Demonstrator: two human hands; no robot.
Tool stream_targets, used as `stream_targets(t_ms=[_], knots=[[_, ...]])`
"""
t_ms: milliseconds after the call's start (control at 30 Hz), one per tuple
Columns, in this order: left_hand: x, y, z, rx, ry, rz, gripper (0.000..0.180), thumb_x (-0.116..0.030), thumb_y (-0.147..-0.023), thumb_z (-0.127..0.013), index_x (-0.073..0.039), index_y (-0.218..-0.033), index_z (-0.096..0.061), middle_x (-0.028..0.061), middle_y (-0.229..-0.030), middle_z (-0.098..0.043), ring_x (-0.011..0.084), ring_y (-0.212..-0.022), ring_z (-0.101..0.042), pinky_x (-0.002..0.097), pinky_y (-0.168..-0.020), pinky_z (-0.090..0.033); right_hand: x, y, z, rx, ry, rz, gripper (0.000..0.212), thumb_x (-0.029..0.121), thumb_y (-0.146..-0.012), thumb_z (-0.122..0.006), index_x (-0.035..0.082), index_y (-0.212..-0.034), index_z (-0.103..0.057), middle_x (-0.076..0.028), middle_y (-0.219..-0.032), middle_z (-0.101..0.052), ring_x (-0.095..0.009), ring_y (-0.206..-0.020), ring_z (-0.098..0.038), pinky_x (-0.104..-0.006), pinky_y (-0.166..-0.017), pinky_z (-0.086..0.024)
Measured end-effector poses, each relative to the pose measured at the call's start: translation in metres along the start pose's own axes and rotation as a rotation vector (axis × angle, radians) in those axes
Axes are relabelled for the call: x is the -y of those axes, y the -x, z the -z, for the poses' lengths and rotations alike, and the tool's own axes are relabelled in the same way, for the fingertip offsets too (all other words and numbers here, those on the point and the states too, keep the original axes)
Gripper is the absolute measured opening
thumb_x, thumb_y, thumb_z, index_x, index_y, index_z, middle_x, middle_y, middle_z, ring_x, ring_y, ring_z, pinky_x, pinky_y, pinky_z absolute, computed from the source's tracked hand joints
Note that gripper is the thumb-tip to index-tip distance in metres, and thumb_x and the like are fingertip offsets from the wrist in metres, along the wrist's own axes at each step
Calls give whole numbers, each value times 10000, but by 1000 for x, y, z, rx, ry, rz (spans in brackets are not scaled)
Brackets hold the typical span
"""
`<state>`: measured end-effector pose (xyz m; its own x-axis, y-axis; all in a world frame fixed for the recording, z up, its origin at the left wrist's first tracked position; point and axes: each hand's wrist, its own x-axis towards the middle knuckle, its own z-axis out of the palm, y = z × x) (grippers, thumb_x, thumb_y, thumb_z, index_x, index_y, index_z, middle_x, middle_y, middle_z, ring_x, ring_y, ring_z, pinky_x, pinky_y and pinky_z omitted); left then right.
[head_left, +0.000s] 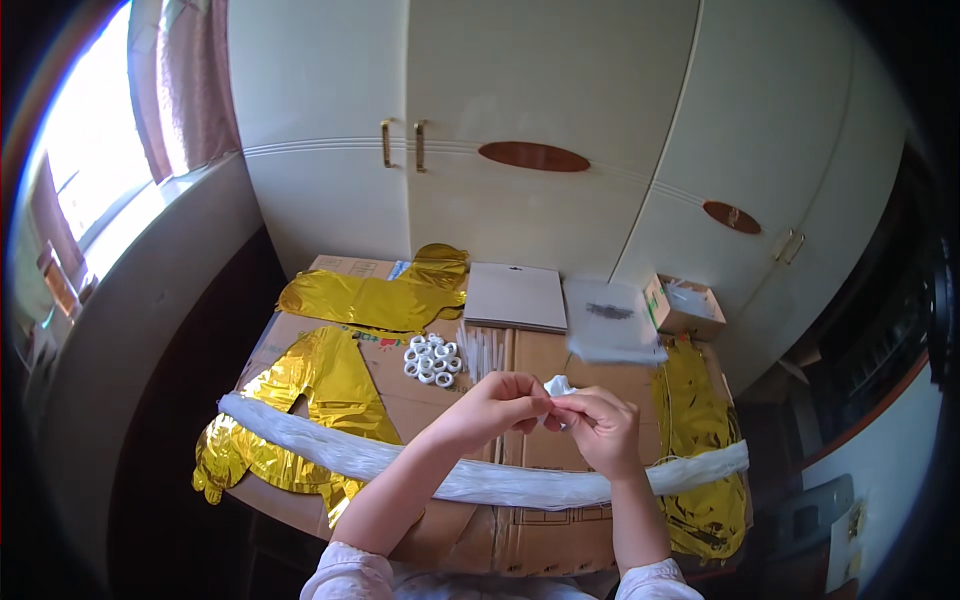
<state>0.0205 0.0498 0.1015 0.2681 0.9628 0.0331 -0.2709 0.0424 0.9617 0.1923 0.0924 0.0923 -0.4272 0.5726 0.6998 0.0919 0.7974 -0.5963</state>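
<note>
Above the middle of the cardboard surface, my left hand [508,402] and my right hand [604,424] meet with fingertips pinched together. Between them is a small white thing [558,386], perhaps a ribbon roll like those on the table; the fingers cover most of it. A long bundle of white strings [520,484] lies across the surface beneath my forearms. Just beyond my left hand are several white rings [432,360], piled together, and some thin clear straws [484,350].
Flat gold foil balloons lie at the left [335,385], back left [370,298] and right [697,445]. Toward the back are a stack of grey boards [517,295], clear plastic bags [612,322] and a small open cardboard box [690,312]. White cabinets [540,80] stand behind.
</note>
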Motion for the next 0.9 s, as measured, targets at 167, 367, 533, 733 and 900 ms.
stream_targets(t_ms=[167, 367, 533, 733, 900], knots=[[-5, 6, 19, -35, 68, -59, 65, -97, -839, -521, -34, -851, -516, 98, -747, -640, 76, -573, -537, 186, -522, -398, 7, -7, -21, -43, -38, -15, 85, -14, -736, -654, 21, -812, -639, -73, -703, -615, -151, -638, -626, -244, -542, -492], [-39, 33, 41, -218, 44, -195, 101, -68, -829, -529, -72, -920, -487, 5, -637, -535, 75, -548, -537, 178, -491, -358, 18, -42, -52, 145, -430, -193, 73, 9, -819, -598, -22, -885, -603, -40, -755, -609, -119, -720, -631, -211, -621, -499], [-39, 40, 78, -605, -237, -551, 56, -25, -823, -544, -6, -867, -514, 73, -785, -625, 89, -634, -553, 204, -536, -419, 4, -61, -83, 188, -609, -335, 77, 32, -816, -610, -17, -876, -608, -33, -762, -624, -90, -698, -611, -207, -614, -491], [-60, 65, 84, -717, -161, -707, 24, -33, -834, -521, -28, -851, -537, 71, -777, -628, 46, -591, -505, 173, -522, -370, -65, -51, -148, 129, 114, 77, 64, 106, -760, -645, 49, -778, -621, -40, -765, -646, -157, -662, -626, -263, -576, -499], [-63, 75, 89, -732, -166, -722, 31, -50, -838, -519, -34, -849, -542, 70, -768, -629, 48, -598, -514, 170, -532, -361, -92, -41, -180, 142, 336, 263, 72, 105, -718, -664, 106, -781, -630, -31, -786, -645, -207, -726, -625, -313, -622, -504]])
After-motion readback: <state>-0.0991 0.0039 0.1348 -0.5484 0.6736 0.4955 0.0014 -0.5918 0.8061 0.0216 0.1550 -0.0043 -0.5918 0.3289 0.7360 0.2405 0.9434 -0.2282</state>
